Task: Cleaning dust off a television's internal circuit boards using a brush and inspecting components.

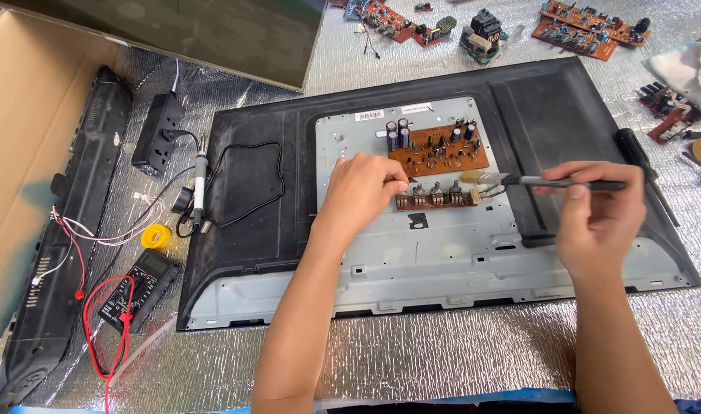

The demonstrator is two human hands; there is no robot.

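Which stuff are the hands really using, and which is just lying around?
In use:
left hand on the narrow circuit board
right hand holding the brush

Lying about:
soldering iron
multimeter
power strip
yellow tape roll

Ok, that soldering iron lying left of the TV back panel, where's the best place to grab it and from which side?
Judging by its pose, take the soldering iron by its dark handle, the lower half nearer you, coming from above. It lies lengthwise with the pale metal end pointing toward the power strip, and its cord trails off the handle end, so keep your fingers off the upper part.
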